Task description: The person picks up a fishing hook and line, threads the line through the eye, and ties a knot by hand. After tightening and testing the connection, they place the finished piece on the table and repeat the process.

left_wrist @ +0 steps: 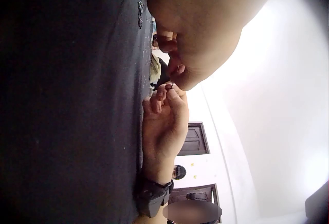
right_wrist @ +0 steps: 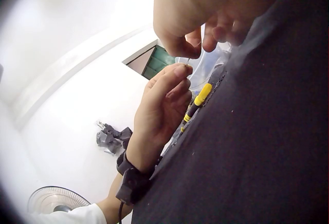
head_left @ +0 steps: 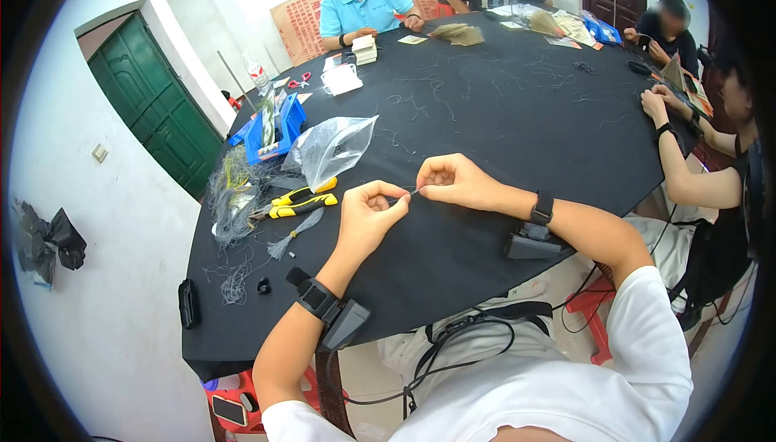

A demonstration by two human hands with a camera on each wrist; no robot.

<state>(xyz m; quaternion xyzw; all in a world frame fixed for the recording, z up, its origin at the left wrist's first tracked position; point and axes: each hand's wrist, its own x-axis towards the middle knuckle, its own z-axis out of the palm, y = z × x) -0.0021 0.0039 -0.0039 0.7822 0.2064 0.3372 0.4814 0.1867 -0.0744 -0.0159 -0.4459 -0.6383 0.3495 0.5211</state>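
Over the near part of the black-covered table, my two hands meet fingertip to fingertip. My left hand (head_left: 365, 217) pinches one end of a thin thread (head_left: 413, 192) between thumb and forefinger. From the other side, the thumb and forefinger of my right hand (head_left: 462, 183) pinch it too. Only a short bit shows between the fingertips, also in the right wrist view, where the thread (right_wrist: 188, 61) looks pale. Left of my left hand lie pliers (head_left: 303, 210) with yellow and black handles and a small tassel (head_left: 296, 232) of grey threads.
A clear plastic bag (head_left: 333, 149) and a blue tray (head_left: 275, 131) stand at the left, beside a tangle of grey threads (head_left: 229, 199). Red scissors (head_left: 300, 80) lie farther back. Loose threads (head_left: 436, 90) are strewn mid-table. Several other people sit around the far and right edges.
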